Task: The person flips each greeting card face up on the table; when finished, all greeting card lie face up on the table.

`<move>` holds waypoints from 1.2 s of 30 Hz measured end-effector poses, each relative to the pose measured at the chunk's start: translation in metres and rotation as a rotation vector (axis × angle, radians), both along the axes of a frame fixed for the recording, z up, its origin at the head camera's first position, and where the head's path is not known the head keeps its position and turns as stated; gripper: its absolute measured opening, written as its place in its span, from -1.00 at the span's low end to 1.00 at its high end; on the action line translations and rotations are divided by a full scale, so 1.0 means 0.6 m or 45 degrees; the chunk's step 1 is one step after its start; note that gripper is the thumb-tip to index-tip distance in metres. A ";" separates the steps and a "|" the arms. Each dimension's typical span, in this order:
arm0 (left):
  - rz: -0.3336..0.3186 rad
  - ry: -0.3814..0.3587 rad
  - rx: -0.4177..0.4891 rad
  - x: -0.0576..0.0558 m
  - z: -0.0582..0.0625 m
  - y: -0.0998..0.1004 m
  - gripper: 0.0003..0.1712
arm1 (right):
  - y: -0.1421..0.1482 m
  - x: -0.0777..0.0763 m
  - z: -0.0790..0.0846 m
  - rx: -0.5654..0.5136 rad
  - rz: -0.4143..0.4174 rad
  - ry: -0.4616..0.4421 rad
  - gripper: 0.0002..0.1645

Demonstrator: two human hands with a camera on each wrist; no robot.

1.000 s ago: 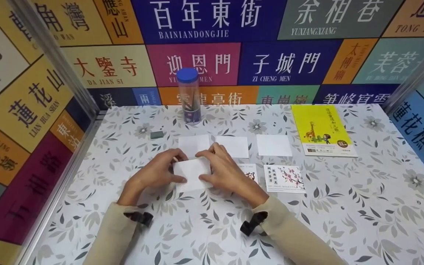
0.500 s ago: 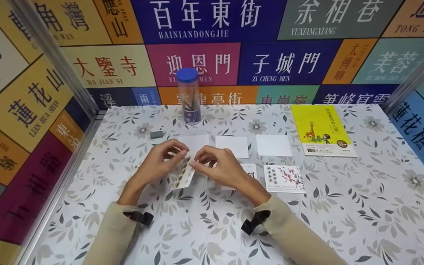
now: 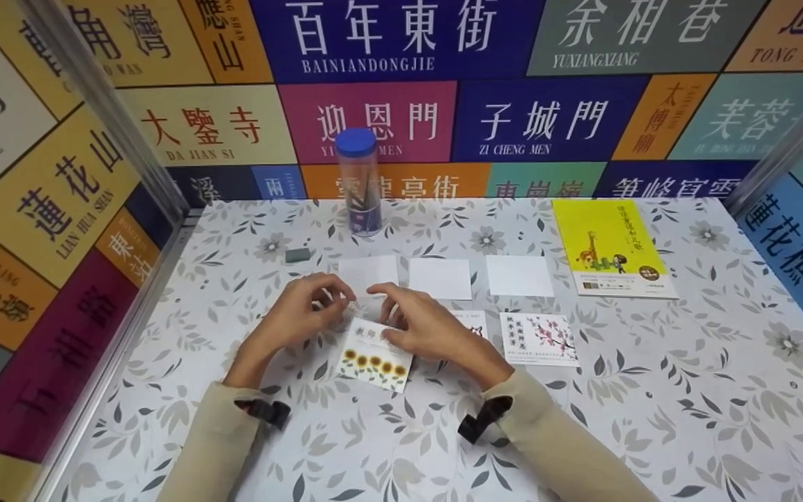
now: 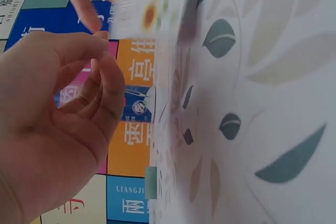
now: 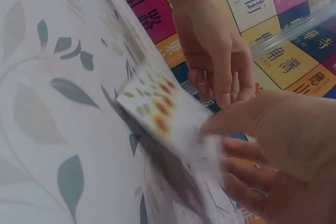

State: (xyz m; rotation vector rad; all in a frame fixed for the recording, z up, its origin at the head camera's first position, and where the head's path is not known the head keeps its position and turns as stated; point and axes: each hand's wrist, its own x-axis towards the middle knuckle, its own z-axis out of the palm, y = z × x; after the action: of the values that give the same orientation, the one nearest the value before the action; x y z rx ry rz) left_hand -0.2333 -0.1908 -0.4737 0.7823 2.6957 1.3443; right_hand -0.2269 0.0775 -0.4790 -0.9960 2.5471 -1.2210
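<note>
My right hand [image 3: 419, 326] pinches a white card with sunflowers [image 3: 373, 364] at its upper right part, thumb on the printed face. In the right wrist view the sunflower card [image 5: 163, 106] is slightly blurred and tilts up over the table. My left hand [image 3: 307, 310] hovers beside the card's upper left corner. Its fingers are loosely bent, thumb and forefinger tips close together, and it holds nothing; the left wrist view shows this hand [image 4: 73, 87] apart from the card. Partly hidden behind my right hand lies another printed card [image 3: 475, 324].
Three blank white cards [image 3: 441, 280] lie in a row beyond my hands. A plum-blossom card [image 3: 539, 339] sits to the right. Farther back are a yellow booklet [image 3: 614, 244], a grey-green block [image 3: 297, 256] and a clear tube with a blue lid [image 3: 357, 183]. Printed panels [image 3: 366, 118] enclose the table.
The card has turned from its blank side to its sunflower side and come lower, toward the person. My left hand has let go of it; the right keeps hold.
</note>
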 end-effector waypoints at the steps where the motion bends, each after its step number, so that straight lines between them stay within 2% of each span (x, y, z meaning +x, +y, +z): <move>1: -0.007 -0.012 -0.010 0.000 -0.001 -0.002 -0.80 | 0.000 -0.001 -0.002 0.006 0.001 0.005 -0.24; 6: -0.153 -0.124 -0.072 0.001 0.002 -0.003 -0.55 | -0.001 -0.004 -0.008 -0.092 0.008 0.017 -0.37; 9: -0.196 -0.146 -0.113 0.001 0.003 0.000 -0.59 | -0.002 -0.003 -0.007 -0.110 0.000 0.047 -0.42; 13: -0.100 -0.103 -0.172 0.000 0.001 -0.002 -0.72 | -0.002 -0.001 -0.006 0.066 -0.014 0.102 -0.45; 16: -0.005 -0.083 -0.218 -0.001 -0.003 -0.005 -0.74 | 0.000 0.002 -0.008 0.243 -0.009 0.121 -0.41; 18: 0.027 -0.083 -0.249 -0.001 -0.007 -0.004 -0.74 | 0.001 0.004 -0.008 0.323 -0.006 0.109 -0.36; 21: 0.050 -0.081 -0.281 -0.002 -0.010 0.001 -0.74 | 0.004 0.005 -0.008 0.397 -0.017 0.083 -0.32; 27: 0.116 -0.049 -0.313 0.000 -0.015 0.009 -0.72 | 0.011 0.003 -0.005 0.446 -0.036 0.064 -0.36; 30: 0.122 -0.028 -0.318 0.000 -0.019 0.009 -0.71 | 0.014 0.004 -0.006 0.452 -0.028 0.081 -0.30; 33: 0.067 -0.005 -0.318 0.001 -0.019 0.007 -0.63 | 0.016 0.005 -0.006 0.441 -0.009 0.093 -0.22; 36: 0.005 -0.030 -0.335 0.003 -0.016 0.006 -0.47 | 0.017 0.005 -0.006 0.431 -0.003 0.089 -0.24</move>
State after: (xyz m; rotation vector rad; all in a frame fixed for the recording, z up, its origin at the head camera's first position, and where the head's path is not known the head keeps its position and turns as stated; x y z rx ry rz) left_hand -0.2317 -0.1873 -0.4832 0.7290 2.7768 0.9628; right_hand -0.2238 0.0877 -0.4824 -0.9691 2.6838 -0.7291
